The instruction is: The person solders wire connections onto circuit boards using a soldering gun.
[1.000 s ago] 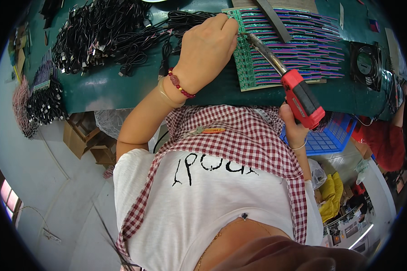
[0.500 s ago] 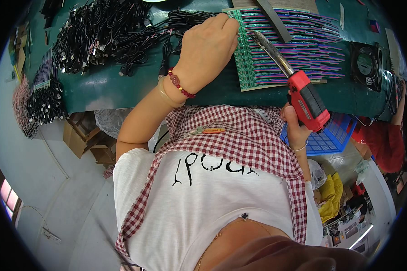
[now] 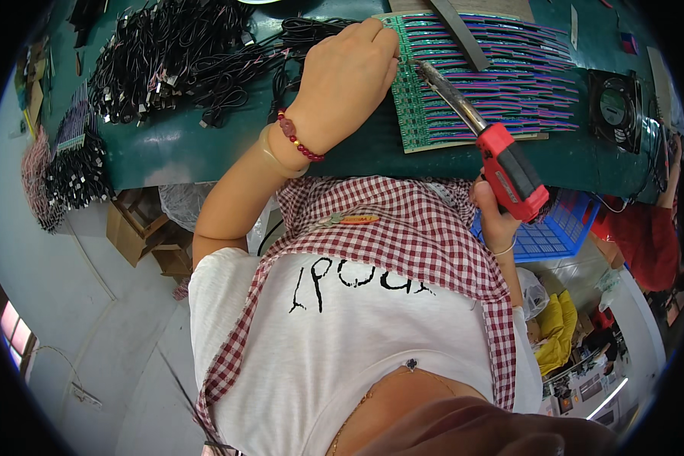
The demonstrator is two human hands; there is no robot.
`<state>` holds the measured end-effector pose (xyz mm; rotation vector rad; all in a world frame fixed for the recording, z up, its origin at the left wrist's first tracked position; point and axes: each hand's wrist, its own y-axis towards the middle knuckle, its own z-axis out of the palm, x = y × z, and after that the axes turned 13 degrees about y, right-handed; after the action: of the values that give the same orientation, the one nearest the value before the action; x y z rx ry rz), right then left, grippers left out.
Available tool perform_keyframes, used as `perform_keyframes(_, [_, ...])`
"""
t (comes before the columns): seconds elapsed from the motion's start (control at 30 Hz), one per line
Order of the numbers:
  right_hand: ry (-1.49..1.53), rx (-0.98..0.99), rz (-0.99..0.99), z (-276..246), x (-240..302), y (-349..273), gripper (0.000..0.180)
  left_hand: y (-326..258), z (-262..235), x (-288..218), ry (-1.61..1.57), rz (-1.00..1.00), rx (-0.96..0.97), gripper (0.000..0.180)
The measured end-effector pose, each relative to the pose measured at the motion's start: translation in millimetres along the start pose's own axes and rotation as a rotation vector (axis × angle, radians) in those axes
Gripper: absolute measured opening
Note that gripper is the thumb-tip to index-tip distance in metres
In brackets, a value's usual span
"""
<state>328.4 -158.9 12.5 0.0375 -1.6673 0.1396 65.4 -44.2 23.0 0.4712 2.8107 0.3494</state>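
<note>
My right hand [image 3: 496, 216] is wrapped round the handle of a red and black soldering gun [image 3: 514, 173]. Its metal tip points up and left, at the row of green circuit boards [image 3: 413, 125]. From those boards, thin blue, pink and black wires [image 3: 501, 95] fan out to the right. My left hand [image 3: 347, 76] rests by the boards' upper left edge with its fingers curled together. What they pinch is hidden behind the knuckles. Black cables [image 3: 311, 32] lie just beyond that hand.
A large heap of black cables [image 3: 163, 57] covers the table's left part, with another bundle [image 3: 80, 163] hanging over the edge. A grey metal bar [image 3: 463, 38] lies across the wires. A black fan [image 3: 615, 110] stands at right. Below is a blue crate [image 3: 543, 235]; another person's red sleeve [image 3: 650, 247] shows far right.
The soldering gun has shifted slightly left, bringing its tip closer to the boards' left column. My left hand has moved a little to the left, its fingers still curled.
</note>
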Motion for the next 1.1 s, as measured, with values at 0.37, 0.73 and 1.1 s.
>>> perform_keyframes(0.37, [0.018, -0.009, 0.014, 0, 1, 0, 0.029, 9, -2, 4, 0.051, 0.059, 0.089, 0.007])
perform_keyframes(0.73, [-0.053, 0.049, 0.018, 0, -1, -2, 0.029, 12, -3, 6, 0.054, 0.073, 0.115, 0.006])
perform_keyframes(1.1, [0.107, -0.005, 0.006, 5, 6, 4, 0.036, 13, -5, 5, 0.058, 0.078, 0.134, 0.006])
